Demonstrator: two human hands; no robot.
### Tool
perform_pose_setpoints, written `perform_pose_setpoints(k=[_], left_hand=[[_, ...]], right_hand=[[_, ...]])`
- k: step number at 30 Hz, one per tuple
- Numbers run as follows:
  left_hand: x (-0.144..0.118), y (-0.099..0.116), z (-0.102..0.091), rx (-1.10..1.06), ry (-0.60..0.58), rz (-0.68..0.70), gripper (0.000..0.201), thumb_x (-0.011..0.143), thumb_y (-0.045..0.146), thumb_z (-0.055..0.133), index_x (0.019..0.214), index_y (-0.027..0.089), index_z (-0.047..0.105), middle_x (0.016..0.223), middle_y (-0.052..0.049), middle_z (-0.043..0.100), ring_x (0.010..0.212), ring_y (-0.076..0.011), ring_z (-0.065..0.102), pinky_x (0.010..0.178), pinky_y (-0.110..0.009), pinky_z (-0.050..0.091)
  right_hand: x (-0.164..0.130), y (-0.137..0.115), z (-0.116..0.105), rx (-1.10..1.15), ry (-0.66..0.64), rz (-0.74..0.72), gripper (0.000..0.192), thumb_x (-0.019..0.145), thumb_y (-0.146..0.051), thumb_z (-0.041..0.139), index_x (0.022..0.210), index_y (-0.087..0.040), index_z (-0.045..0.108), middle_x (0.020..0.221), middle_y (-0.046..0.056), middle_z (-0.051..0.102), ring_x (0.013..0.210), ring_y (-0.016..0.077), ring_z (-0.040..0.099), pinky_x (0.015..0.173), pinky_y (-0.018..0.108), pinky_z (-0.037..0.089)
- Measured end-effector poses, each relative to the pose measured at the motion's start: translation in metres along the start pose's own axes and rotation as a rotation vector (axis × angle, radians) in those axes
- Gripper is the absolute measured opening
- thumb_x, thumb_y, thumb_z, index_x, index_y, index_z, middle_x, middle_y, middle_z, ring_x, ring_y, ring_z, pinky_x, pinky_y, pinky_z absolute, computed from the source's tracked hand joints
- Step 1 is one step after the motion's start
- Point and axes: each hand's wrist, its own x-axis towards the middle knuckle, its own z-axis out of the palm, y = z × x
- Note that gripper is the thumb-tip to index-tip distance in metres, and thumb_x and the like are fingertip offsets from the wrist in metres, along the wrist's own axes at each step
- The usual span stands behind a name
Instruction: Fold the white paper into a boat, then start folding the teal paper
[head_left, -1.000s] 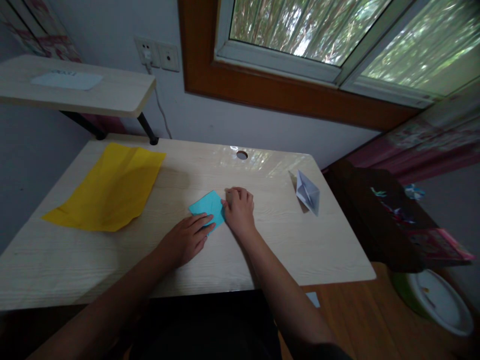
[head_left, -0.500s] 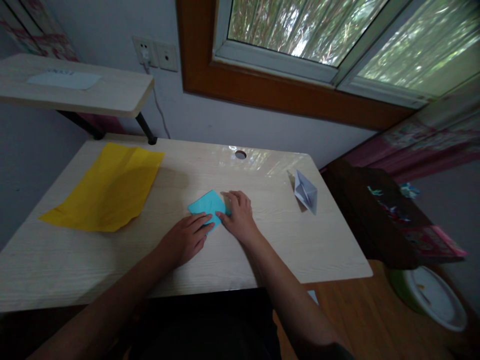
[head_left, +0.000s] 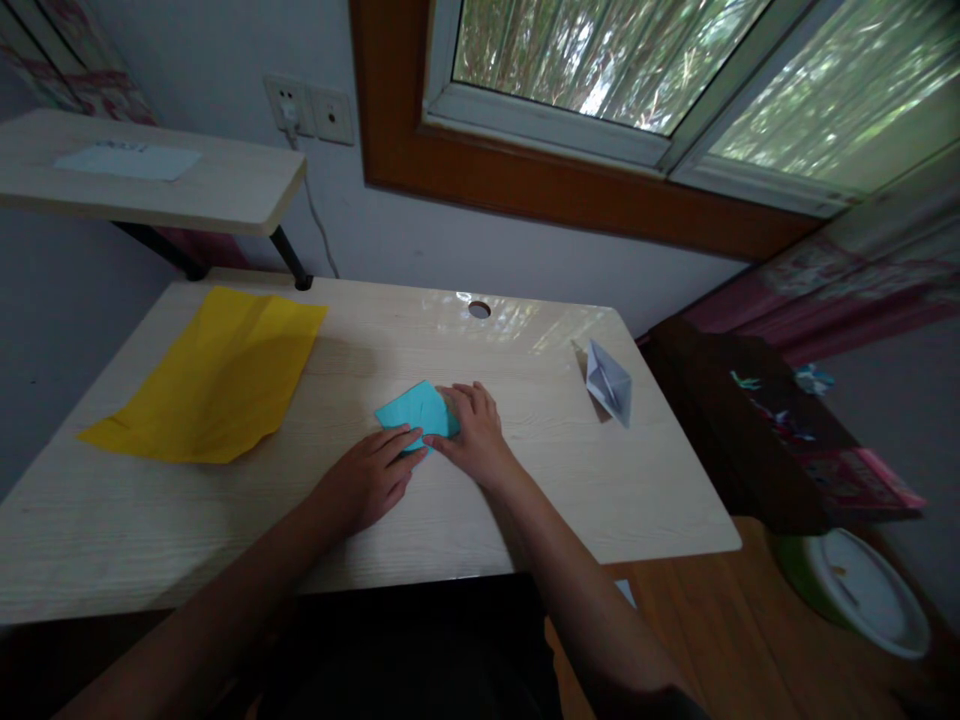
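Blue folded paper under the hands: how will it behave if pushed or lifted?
The blue folded paper looks thin and flat, so probably very light and floppy when lifted. On the glossy desk it would likely slide easily; both the left hand and right hand press on it. Its folds may spring open if released.

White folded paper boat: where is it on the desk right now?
In the head view the white paper boat sits alone on the desk's far right side, apart from the right hand and the blue paper.
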Motion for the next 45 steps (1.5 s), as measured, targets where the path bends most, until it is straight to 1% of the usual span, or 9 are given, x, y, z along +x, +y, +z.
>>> perform_pose_setpoints(k=[9, 17, 22, 28, 31, 34, 39, 41, 45], left_hand=[[-0.009, -0.004, -0.003, -0.047, -0.027, 0.054, 0.044, 0.091, 0.008, 0.054, 0.134, 0.015, 0.061, 0.142, -0.013, 0.061, 0.141, -0.0265, 0.047, 0.116, -0.048, 0.045], [-0.013, -0.001, -0.011, -0.075, -0.052, 0.071, 0.052, 0.087, 0.005, 0.054, 0.137, 0.017, 0.059, 0.143, -0.01, 0.061, 0.14, -0.0241, 0.048, 0.117, -0.046, 0.045], [-0.014, -0.001, -0.01, -0.09, -0.045, 0.058, 0.054, 0.086, 0.004, 0.055, 0.138, 0.019, 0.059, 0.143, -0.009, 0.061, 0.141, -0.0231, 0.048, 0.118, -0.045, 0.043], [-0.014, -0.001, -0.009, -0.07, -0.067, 0.072, 0.054, 0.088, 0.006, 0.053, 0.141, 0.017, 0.056, 0.146, -0.01, 0.058, 0.143, -0.024, 0.045, 0.119, -0.047, 0.042], [-0.013, -0.001, -0.007, -0.06, -0.074, 0.066, 0.057, 0.089, 0.006, 0.051, 0.145, 0.016, 0.051, 0.148, -0.011, 0.057, 0.144, -0.0242, 0.045, 0.119, -0.047, 0.042], [-0.012, 0.0, -0.005, -0.064, -0.059, 0.042, 0.061, 0.089, 0.007, 0.05, 0.149, 0.016, 0.046, 0.15, -0.013, 0.054, 0.144, -0.0243, 0.044, 0.118, -0.048, 0.042], [-0.01, 0.002, -0.006, -0.046, -0.058, 0.019, 0.059, 0.09, 0.008, 0.05, 0.148, 0.016, 0.047, 0.152, -0.013, 0.052, 0.144, -0.0248, 0.045, 0.118, -0.047, 0.04], [-0.009, 0.003, -0.007, -0.041, -0.054, 0.021, 0.058, 0.089, 0.008, 0.051, 0.147, 0.015, 0.048, 0.151, -0.013, 0.052, 0.143, -0.0248, 0.045, 0.118, -0.046, 0.04], [-0.007, 0.005, -0.008, -0.035, -0.056, 0.011, 0.058, 0.089, 0.008, 0.051, 0.146, 0.016, 0.049, 0.149, -0.013, 0.054, 0.139, -0.0249, 0.049, 0.117, -0.045, 0.042]], right_hand=[[0.001, 0.003, 0.004, 0.048, -0.008, 0.067, 0.082, 0.075, -0.051, 0.08, 0.145, -0.024, 0.048, 0.146, 0.013, 0.049, 0.146, 0.038, 0.029, 0.117, 0.057, 0.032], [0.008, 0.001, 0.005, 0.069, 0.078, 0.17, 0.061, 0.081, -0.039, 0.073, 0.138, -0.024, 0.054, 0.14, 0.013, 0.051, 0.132, 0.0341, 0.043, 0.108, 0.053, 0.041], [0.017, 0.005, 0.006, 0.055, 0.151, 0.233, 0.048, 0.085, -0.033, 0.067, 0.131, -0.023, 0.058, 0.135, 0.015, 0.053, 0.128, 0.0346, 0.044, 0.104, 0.054, 0.041], [0.021, 0.005, 0.005, 0.037, 0.2, 0.26, 0.043, 0.088, -0.031, 0.064, 0.129, -0.022, 0.059, 0.131, 0.013, 0.055, 0.123, 0.0338, 0.045, 0.103, 0.05, 0.042], [0.018, 0.002, 0.003, 0.037, 0.242, 0.227, 0.037, 0.093, -0.03, 0.058, 0.129, -0.021, 0.059, 0.129, 0.014, 0.056, 0.122, 0.0316, 0.047, 0.105, 0.049, 0.041], [0.013, -0.003, 0.0, 0.042, 0.249, 0.097, 0.035, 0.097, -0.029, 0.053, 0.131, -0.022, 0.06, 0.132, 0.013, 0.056, 0.127, 0.0276, 0.046, 0.11, 0.048, 0.038], [0.005, -0.011, -0.001, -0.042, 0.038, -0.226, 0.031, 0.099, -0.034, 0.055, 0.128, -0.033, 0.067, 0.143, 0.004, 0.055, 0.14, 0.027, 0.037, 0.116, 0.049, 0.034], [0.005, -0.012, 0.002, -0.074, -0.012, -0.257, 0.032, 0.099, -0.037, 0.056, 0.129, -0.034, 0.067, 0.142, 0.002, 0.058, 0.14, 0.0278, 0.038, 0.116, 0.049, 0.035], [0.005, -0.012, 0.006, -0.105, -0.024, -0.243, 0.035, 0.101, -0.04, 0.053, 0.133, -0.032, 0.065, 0.14, 0.003, 0.062, 0.134, 0.028, 0.045, 0.113, 0.049, 0.039]])
